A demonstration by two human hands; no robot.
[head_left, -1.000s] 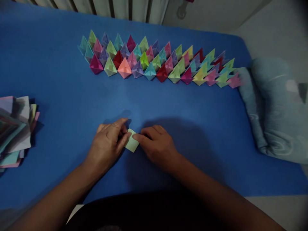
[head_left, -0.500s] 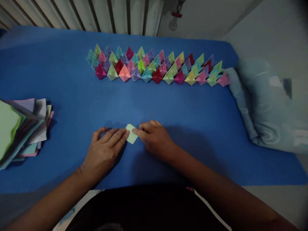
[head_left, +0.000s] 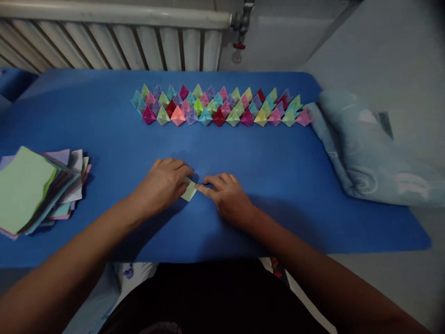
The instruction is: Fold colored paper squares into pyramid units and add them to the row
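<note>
A small pale green folded paper (head_left: 188, 192) lies on the blue table between my hands, its upper left part hidden by fingers. My left hand (head_left: 166, 181) arches over that side, its fingers bent down and closed on the paper's edge. From the right, my right hand (head_left: 227, 195) has its thumb and forefinger together at the paper's right corner, the other fingers curled. Beyond them stand several rows of folded paper pieces (head_left: 205, 117) in many colours, points upward.
At the left lies a stack of coloured paper sheets (head_left: 26, 190), light green on top. A folded grey-blue blanket (head_left: 361, 157) covers the table's right end. Behind the blue table (head_left: 114, 148) are a white radiator (head_left: 121, 44) and a red-handled valve (head_left: 239, 45).
My left hand has moved up from lying flat at the paper's left side and now bends over its upper left edge. My right hand stays at the right corner. The camera view has tilted upward.
</note>
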